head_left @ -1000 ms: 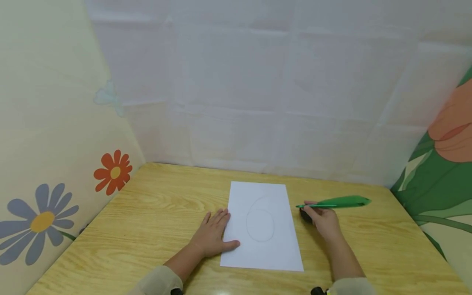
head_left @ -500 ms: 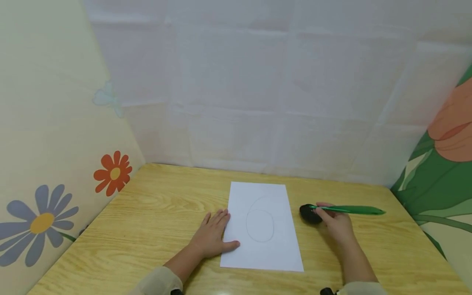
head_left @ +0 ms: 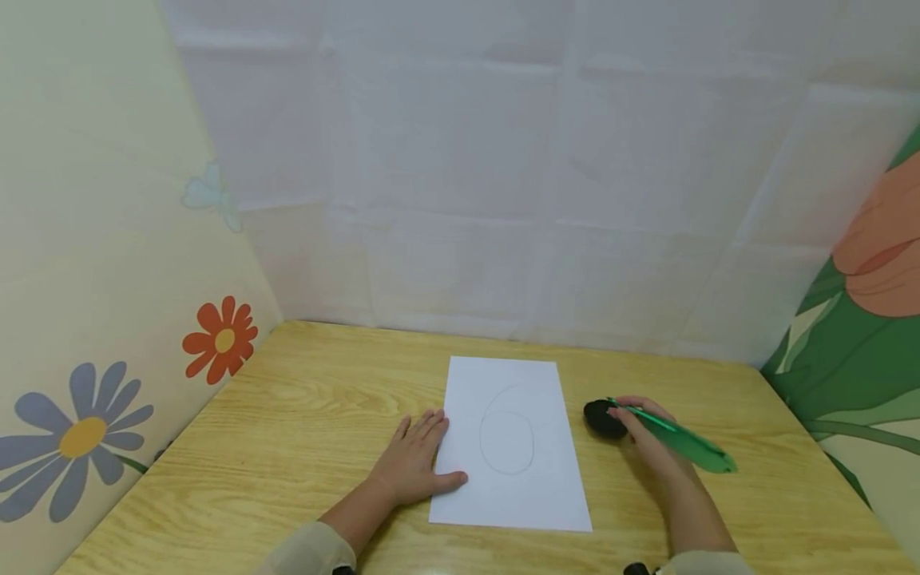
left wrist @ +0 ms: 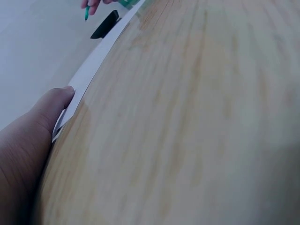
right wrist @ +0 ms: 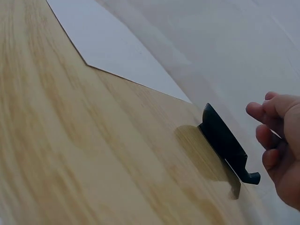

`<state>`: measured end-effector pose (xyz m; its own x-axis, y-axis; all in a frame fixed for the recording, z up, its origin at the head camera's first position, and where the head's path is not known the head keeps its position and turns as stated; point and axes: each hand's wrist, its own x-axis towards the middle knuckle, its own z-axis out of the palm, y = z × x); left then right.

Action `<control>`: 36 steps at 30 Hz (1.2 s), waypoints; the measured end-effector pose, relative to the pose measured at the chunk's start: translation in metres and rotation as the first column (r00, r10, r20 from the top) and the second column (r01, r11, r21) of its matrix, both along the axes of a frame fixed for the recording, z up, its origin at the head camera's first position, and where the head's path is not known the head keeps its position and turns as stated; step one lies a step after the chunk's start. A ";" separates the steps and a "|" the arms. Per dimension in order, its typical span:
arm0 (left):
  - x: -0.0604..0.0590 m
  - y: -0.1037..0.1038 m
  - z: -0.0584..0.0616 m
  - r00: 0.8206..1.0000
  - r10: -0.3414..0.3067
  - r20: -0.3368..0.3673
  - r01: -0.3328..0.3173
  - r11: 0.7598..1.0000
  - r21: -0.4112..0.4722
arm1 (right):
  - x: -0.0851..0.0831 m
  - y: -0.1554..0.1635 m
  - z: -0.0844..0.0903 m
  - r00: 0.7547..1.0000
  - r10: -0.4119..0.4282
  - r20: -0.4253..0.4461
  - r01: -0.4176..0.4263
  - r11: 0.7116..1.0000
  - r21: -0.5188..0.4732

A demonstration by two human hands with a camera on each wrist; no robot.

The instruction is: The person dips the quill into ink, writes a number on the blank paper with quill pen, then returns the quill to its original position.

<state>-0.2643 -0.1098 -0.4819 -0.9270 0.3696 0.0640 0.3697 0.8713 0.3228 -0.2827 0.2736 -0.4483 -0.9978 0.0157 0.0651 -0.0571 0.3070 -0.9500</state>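
the right hand (head_left: 650, 435) has its fingers curled round a green pen (head_left: 676, 438), grasping it with the tip pointing toward a small black object (head_left: 602, 419) that lies on the desk (head_left: 287, 415) just beside the fingertips; whether they touch it cannot be told. the left hand (head_left: 415, 457) lies flat with fingers straight, pressing the left edge of a white sheet of paper (head_left: 512, 443), its thumb on the sheet near the front left corner. the paper sits mid-desk and bears a faint pencilled oval. flowered panels flank the desk's left and right edges.
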 end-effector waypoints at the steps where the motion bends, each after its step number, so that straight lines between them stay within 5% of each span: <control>1: 0.000 0.000 0.000 1.000 -0.001 0.000 0.001 1.000 0.000 | 0.000 -0.001 0.000 1.000 0.003 -0.012 -0.003 1.000 -0.001; 13: 0.001 0.000 0.000 1.000 0.004 0.004 -0.004 1.000 0.007 | 0.005 -0.004 0.000 0.975 0.003 -0.224 -0.015 0.999 -0.051; 26: 0.002 0.001 0.003 1.000 0.007 0.012 -0.007 1.000 -0.009 | -0.004 0.014 0.001 0.989 -0.074 -0.131 0.074 0.997 -0.009; 36: 0.004 0.002 0.005 1.000 0.006 0.024 -0.006 1.000 -0.005 | -0.001 0.024 0.002 0.993 -0.112 -0.041 0.096 0.954 -0.286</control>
<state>-0.2603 -0.1080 -0.4767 -0.9304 0.3645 0.0394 0.3567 0.8751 0.3270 -0.2838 0.2974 -0.4460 -0.9845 0.1450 0.0988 -0.0950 0.0333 -0.9949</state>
